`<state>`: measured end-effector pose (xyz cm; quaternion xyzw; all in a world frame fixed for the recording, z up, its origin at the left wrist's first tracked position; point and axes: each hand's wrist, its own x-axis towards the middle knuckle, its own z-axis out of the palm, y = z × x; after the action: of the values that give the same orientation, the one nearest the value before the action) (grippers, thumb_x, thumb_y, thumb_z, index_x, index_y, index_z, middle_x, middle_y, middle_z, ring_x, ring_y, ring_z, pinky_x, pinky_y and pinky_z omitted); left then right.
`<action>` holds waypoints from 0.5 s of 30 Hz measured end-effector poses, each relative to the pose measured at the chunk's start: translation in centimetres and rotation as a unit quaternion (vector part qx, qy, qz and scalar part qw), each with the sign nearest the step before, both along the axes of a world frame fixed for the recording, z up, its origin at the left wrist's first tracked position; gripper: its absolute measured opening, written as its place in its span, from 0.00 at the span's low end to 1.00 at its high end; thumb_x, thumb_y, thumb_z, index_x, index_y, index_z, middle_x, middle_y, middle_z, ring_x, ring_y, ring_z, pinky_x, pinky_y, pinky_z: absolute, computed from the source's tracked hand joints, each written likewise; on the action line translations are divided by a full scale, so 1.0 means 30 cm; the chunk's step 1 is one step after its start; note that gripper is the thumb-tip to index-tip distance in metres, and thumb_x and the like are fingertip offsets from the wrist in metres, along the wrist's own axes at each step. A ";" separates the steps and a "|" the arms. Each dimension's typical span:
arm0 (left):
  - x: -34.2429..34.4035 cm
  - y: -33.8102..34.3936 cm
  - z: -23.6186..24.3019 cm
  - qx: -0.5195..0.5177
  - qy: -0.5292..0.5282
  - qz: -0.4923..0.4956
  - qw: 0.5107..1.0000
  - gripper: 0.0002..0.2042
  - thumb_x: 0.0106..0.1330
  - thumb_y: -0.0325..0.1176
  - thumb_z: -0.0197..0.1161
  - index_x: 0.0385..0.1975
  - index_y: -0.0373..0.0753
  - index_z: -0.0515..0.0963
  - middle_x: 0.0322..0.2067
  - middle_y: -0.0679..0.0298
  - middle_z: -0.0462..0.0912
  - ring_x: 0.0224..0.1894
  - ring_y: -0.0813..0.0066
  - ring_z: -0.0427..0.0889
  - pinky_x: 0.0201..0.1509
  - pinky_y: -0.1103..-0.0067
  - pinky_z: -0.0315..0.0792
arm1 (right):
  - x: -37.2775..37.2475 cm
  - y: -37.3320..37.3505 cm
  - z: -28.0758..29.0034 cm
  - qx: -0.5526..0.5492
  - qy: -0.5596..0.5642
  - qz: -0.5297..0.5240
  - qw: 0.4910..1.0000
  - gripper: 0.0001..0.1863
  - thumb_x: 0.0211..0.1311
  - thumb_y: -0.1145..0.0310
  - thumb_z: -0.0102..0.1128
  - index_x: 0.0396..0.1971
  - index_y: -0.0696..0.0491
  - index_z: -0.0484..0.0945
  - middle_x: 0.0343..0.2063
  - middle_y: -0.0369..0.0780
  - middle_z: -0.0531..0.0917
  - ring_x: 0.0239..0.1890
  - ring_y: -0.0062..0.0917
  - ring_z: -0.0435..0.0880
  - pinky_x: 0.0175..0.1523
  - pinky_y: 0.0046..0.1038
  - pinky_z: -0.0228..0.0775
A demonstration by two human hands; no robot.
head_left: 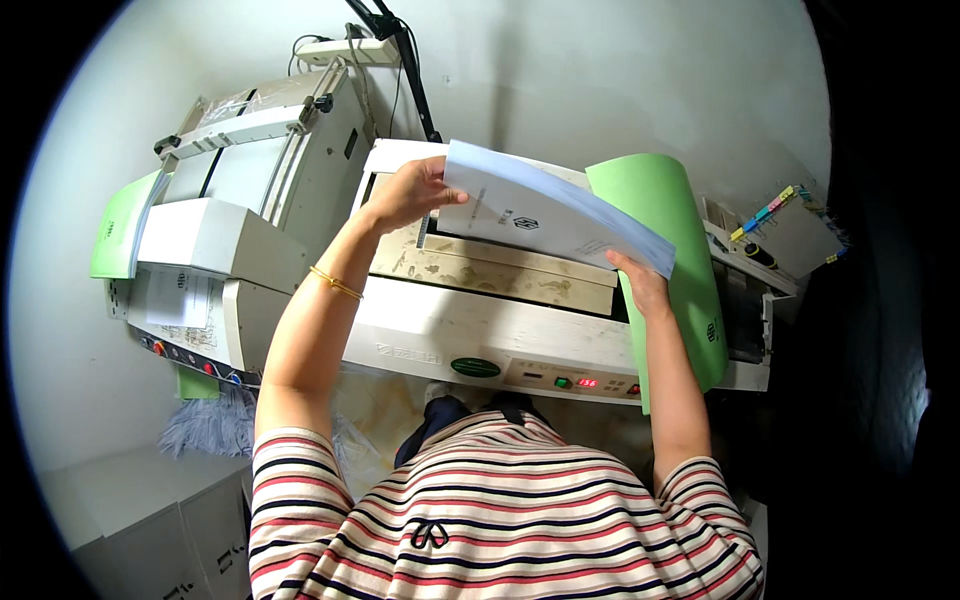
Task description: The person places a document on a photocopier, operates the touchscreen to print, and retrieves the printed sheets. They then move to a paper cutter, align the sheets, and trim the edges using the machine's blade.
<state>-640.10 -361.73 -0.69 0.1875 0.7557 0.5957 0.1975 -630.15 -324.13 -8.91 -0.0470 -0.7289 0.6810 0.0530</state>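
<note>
Between my two hands I hold a thick stack of white printed sheets (540, 215), tilted and slightly bowed over the machine. My left hand (415, 195) grips its left end, with the thumb on the front face. My right hand (642, 283) pinches the lower right corner. Just right of the stack, a large green cover sheet (675, 260) with a small dark print lies curved across the machine and hangs over its front edge. Beneath the stack is a long off-white binding machine (420, 325) with a stained beige bar (500, 272) along its open slot.
A paper cutter (220, 235) stands at the left, with a green-covered booklet (125, 230) on its side. Paper shreds (210, 425) lie below it. A control panel (570, 381) with a lit red display sits at the machine's front. Coloured tabs (770, 210) stick up at the right. A black lamp arm (415, 85) rises behind.
</note>
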 end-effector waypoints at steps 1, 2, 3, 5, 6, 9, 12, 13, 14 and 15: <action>0.006 -0.006 -0.022 0.010 -0.009 0.001 1.000 0.17 0.61 0.28 0.67 0.49 0.34 0.76 0.44 0.60 0.83 0.48 0.72 0.80 0.55 0.74 0.74 | 0.001 0.007 -0.005 0.017 -0.005 0.006 1.000 0.12 0.52 0.74 0.69 0.38 0.57 0.80 0.36 0.34 0.81 0.41 0.20 0.77 0.50 0.25 0.69; 0.009 -0.015 -0.044 0.018 0.011 0.000 1.000 0.17 0.60 0.28 0.67 0.49 0.33 0.76 0.44 0.60 0.82 0.48 0.72 0.80 0.55 0.74 0.75 | -0.004 0.007 -0.013 0.072 -0.014 0.004 0.997 0.11 0.52 0.74 0.69 0.35 0.56 0.78 0.32 0.32 0.79 0.37 0.19 0.75 0.47 0.25 0.68; 0.015 -0.025 -0.067 0.011 0.021 0.007 1.000 0.17 0.60 0.28 0.67 0.49 0.33 0.76 0.44 0.60 0.82 0.48 0.72 0.80 0.55 0.74 0.75 | -0.007 0.005 -0.020 0.073 0.000 0.023 0.997 0.11 0.52 0.73 0.69 0.34 0.56 0.77 0.31 0.32 0.79 0.36 0.19 0.75 0.46 0.25 0.67; 0.018 -0.048 -0.104 -0.014 0.027 0.018 0.999 0.17 0.60 0.28 0.67 0.49 0.33 0.76 0.44 0.59 0.82 0.48 0.71 0.80 0.55 0.73 0.75 | -0.015 -0.013 -0.035 0.092 -0.001 0.033 0.995 0.11 0.52 0.73 0.70 0.32 0.55 0.75 0.28 0.31 0.78 0.34 0.18 0.73 0.44 0.25 0.66; 0.021 -0.064 -0.119 -0.034 0.024 0.022 0.999 0.17 0.60 0.27 0.67 0.49 0.33 0.75 0.44 0.59 0.82 0.48 0.71 0.80 0.55 0.73 0.75 | -0.023 -0.024 -0.039 0.111 0.000 0.047 0.993 0.13 0.51 0.73 0.70 0.35 0.55 0.76 0.29 0.32 0.79 0.34 0.17 0.75 0.44 0.23 0.67; 0.031 -0.094 -0.150 -0.057 0.028 0.031 0.997 0.17 0.60 0.28 0.67 0.49 0.32 0.75 0.42 0.59 0.83 0.47 0.70 0.80 0.53 0.73 0.76 | -0.038 -0.052 -0.032 0.062 -0.005 0.086 0.994 0.15 0.50 0.74 0.71 0.38 0.55 0.76 0.31 0.31 0.80 0.35 0.16 0.76 0.43 0.21 0.70; 0.033 -0.098 -0.166 -0.046 0.030 0.045 0.998 0.17 0.60 0.28 0.68 0.47 0.31 0.75 0.39 0.59 0.83 0.45 0.72 0.81 0.51 0.76 0.76 | -0.038 -0.047 0.004 0.052 -0.017 0.065 0.996 0.17 0.49 0.75 0.73 0.38 0.56 0.77 0.32 0.31 0.81 0.35 0.14 0.77 0.42 0.21 0.71; 0.035 -0.097 -0.170 -0.067 0.034 0.040 0.996 0.17 0.60 0.28 0.68 0.47 0.31 0.75 0.38 0.59 0.83 0.44 0.72 0.81 0.50 0.76 0.76 | -0.028 -0.038 0.020 0.070 -0.016 0.069 0.995 0.16 0.49 0.74 0.73 0.38 0.57 0.77 0.32 0.31 0.81 0.35 0.14 0.77 0.42 0.21 0.71; 0.034 -0.093 -0.172 -0.087 0.039 0.036 0.995 0.17 0.60 0.28 0.68 0.47 0.31 0.75 0.37 0.60 0.83 0.43 0.73 0.81 0.49 0.77 0.75 | -0.021 -0.031 0.038 0.067 0.009 0.072 0.995 0.16 0.48 0.74 0.74 0.37 0.57 0.77 0.32 0.31 0.81 0.35 0.14 0.77 0.41 0.20 0.71; 0.033 -0.093 -0.173 -0.094 0.055 0.029 0.994 0.17 0.59 0.29 0.68 0.47 0.31 0.75 0.36 0.60 0.83 0.43 0.74 0.81 0.48 0.78 0.75 | -0.027 -0.029 0.055 0.120 -0.004 0.067 0.991 0.16 0.48 0.75 0.73 0.37 0.57 0.77 0.32 0.31 0.81 0.35 0.14 0.78 0.40 0.20 0.71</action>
<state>-639.11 -364.52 -5.88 0.1785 0.8230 0.5165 0.1554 -630.96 -325.01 -7.27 0.0059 -0.8067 0.5908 0.0093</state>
